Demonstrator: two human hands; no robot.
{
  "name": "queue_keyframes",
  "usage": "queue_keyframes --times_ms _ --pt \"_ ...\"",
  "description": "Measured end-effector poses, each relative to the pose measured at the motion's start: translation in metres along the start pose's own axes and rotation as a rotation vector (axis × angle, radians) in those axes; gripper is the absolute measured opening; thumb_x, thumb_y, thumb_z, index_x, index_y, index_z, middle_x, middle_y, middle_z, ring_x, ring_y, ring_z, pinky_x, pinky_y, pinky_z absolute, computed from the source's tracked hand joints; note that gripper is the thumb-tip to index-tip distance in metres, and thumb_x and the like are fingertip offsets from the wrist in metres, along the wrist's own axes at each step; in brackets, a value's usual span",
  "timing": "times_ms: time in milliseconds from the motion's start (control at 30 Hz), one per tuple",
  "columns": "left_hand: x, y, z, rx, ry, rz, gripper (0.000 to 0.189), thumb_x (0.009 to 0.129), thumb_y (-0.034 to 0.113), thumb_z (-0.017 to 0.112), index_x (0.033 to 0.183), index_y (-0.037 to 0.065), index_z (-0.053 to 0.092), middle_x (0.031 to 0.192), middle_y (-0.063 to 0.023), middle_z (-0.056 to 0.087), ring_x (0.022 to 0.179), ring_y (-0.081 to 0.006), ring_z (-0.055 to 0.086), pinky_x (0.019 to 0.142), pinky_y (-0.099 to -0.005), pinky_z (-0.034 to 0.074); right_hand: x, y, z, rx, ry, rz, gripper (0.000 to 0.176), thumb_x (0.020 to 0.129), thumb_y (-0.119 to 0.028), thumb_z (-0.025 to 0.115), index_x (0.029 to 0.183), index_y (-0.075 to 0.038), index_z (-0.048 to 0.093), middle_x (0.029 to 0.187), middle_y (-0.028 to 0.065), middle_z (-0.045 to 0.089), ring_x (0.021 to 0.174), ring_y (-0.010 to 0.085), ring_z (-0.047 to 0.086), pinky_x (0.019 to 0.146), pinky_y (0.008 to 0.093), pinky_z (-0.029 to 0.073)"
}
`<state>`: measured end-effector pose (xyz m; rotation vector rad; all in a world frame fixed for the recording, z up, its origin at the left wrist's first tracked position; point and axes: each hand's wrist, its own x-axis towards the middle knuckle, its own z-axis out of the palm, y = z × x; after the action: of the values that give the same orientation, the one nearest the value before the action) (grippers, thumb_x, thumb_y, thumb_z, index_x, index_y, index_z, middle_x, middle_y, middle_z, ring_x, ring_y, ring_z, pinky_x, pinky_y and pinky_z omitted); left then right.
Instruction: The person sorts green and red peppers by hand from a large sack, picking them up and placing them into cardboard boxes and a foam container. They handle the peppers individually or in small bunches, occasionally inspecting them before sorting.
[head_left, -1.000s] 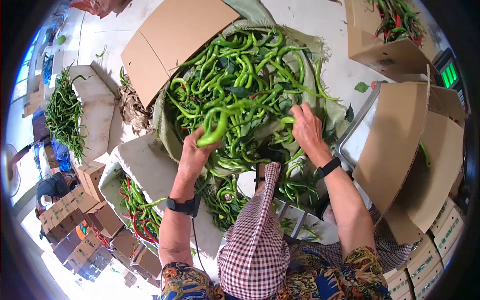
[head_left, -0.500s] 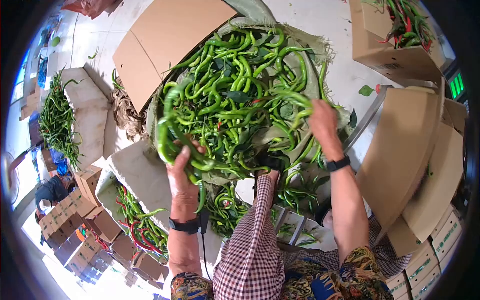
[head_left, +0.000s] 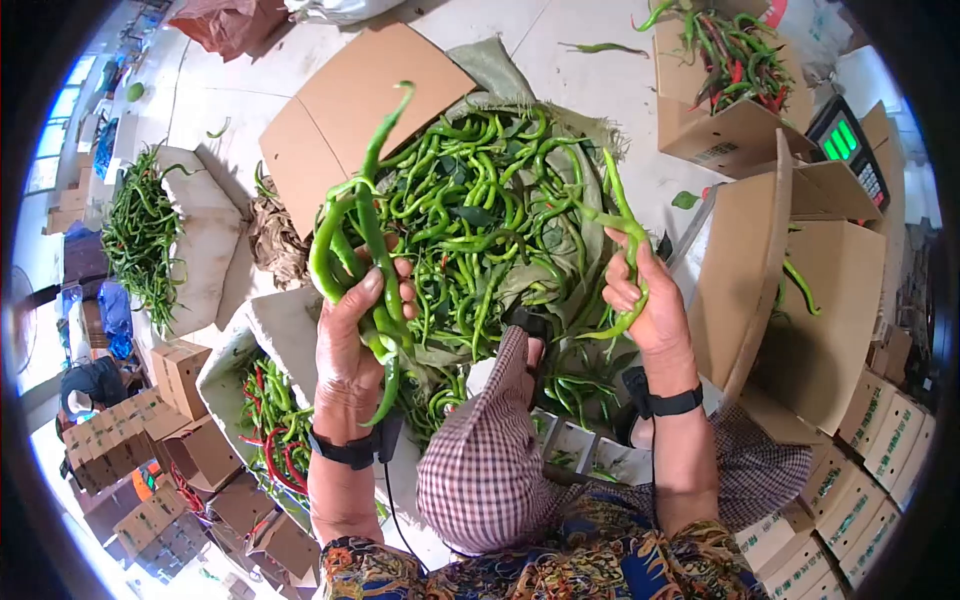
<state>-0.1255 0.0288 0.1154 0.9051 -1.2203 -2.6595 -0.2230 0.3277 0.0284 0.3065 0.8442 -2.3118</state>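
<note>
cap [head_left: 483, 470] hides lower peppers [head_left: 575, 385], scale [head_left: 845, 140] digits unreadable

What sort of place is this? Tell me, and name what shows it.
Probably a produce sorting and packing area: a heap of green chillies on sacking, cardboard boxes of chillies, and a weighing scale.

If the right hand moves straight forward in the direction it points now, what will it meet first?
Probably the pile of green peppers on the sack cloth. The right hand, closed on a few long peppers, points toward its right edge; depth is unclear, so it might pass above.
</note>
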Motion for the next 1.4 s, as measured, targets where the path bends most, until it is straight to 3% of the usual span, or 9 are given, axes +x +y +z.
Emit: queue_keyframes --times_ms 200,300,400,833,933,1000,1100,1233,1400 --pt "-0.062 0.039 0.044 0.042 -0.044 -0.002 0.046 0.087 0.013 0.062 0.126 -0.006 0.047 0.097 -0.0147 0.063 0.076 -0.0182 0.062 0.066 -0.0296 0.055 -0.041 -0.012 0.055 0.120 -0.131 -0.050 0.044 0.095 -0.038 0.057 0.119 -0.001 0.052 0.077 -0.0004 0.051 0.063 0.0087 0.042 0.062 0.0252 0.035" --pt "-0.095 0.046 0.066 0.049 -0.080 -0.006 0.042 0.085 0.013 0.064 0.119 -0.006 0.049 0.096 -0.0151 0.062 0.075 -0.0199 0.063 0.066 -0.0301 0.056 -0.063 -0.023 0.073 -0.099 -0.175 -0.177 0.040 0.088 -0.034 0.066 0.113 -0.004 0.055 0.081 0.0004 0.052 0.069 0.0104 0.045 0.071 0.0270 0.037" --pt "-0.123 0.044 0.084 0.052 -0.103 -0.009 0.040 0.087 0.010 0.063 0.120 -0.007 0.049 0.095 -0.0153 0.061 0.076 -0.0204 0.064 0.065 -0.0301 0.057 -0.089 -0.035 0.092 -0.264 -0.244 -0.255 0.039 0.090 -0.028 0.062 0.117 -0.001 0.053 0.083 0.0008 0.050 0.077 0.0110 0.045 0.073 0.0258 0.038" --pt "-0.169 -0.027 0.095 -0.221 -0.180 -0.156 0.043 0.089 0.017 0.064 0.122 -0.005 0.046 0.096 -0.0141 0.060 0.078 -0.0219 0.063 0.068 -0.0330 0.057 -0.176 -0.049 0.080 -0.794 -0.047 -0.396 0.033 0.094 -0.020 0.059 0.121 -0.002 0.055 0.099 0.0011 0.059 0.087 0.0078 0.052 0.078 0.0234 0.044" --pt "-0.163 -0.050 0.092 -0.271 -0.258 -0.166 0.043 0.089 0.018 0.065 0.121 -0.003 0.047 0.097 -0.0119 0.059 0.079 -0.0216 0.063 0.071 -0.0311 0.057 -0.189 -0.049 0.081 -0.833 0.027 -0.430 0.033 0.090 -0.020 0.062 0.115 0.000 0.055 0.088 0.0007 0.056 0.077 0.0083 0.051 0.073 0.0245 0.042" --pt "-0.164 -0.059 0.100 -0.348 -0.274 -0.239 0.040 0.087 0.018 0.068 0.118 -0.001 0.051 0.098 -0.0083 0.059 0.081 -0.0194 0.059 0.070 -0.0304 0.053 -0.194 -0.042 0.075 -0.740 0.096 -0.419 0.026 0.090 -0.018 0.062 0.109 -0.001 0.057 0.086 0.0017 0.056 0.073 0.0088 0.051 0.068 0.0240 0.042" --pt "-0.161 -0.076 0.099 -0.351 -0.255 -0.348 0.040 0.086 0.019 0.068 0.118 -0.001 0.053 0.098 -0.0071 0.058 0.082 -0.0189 0.057 0.070 -0.0297 0.051 -0.195 -0.040 0.069 -0.184 0.029 -0.269 0.021 0.091 -0.016 0.061 0.107 -0.002 0.060 0.091 0.0064 0.062 0.065 0.0103 0.053 0.059 0.0252 0.042" --pt "-0.152 -0.098 0.097 -0.373 -0.408 -0.472 0.037 0.089 0.022 0.067 0.115 -0.001 0.057 0.096 -0.0072 0.061 0.078 -0.0181 0.059 0.068 -0.0302 0.052 -0.190 -0.033 0.074 -0.249 -0.024 -0.147 0.023 0.092 -0.014 0.061 0.111 -0.002 0.062 0.104 0.0029 0.064 0.073 0.0044 0.049 0.059 0.0190 0.038" --pt "-0.154 -0.110 0.107 -0.080 -0.440 -0.376 0.036 0.090 0.022 0.067 0.117 0.001 0.056 0.089 -0.0084 0.064 0.072 -0.0166 0.063 0.065 -0.0276 0.054 -0.184 -0.029 0.083 -0.324 -0.099 0.022 0.029 0.086 -0.020 0.070 0.111 -0.004 0.065 0.089 -0.0017 0.067 0.073 0.0041 0.058 0.063 0.0193 0.044"
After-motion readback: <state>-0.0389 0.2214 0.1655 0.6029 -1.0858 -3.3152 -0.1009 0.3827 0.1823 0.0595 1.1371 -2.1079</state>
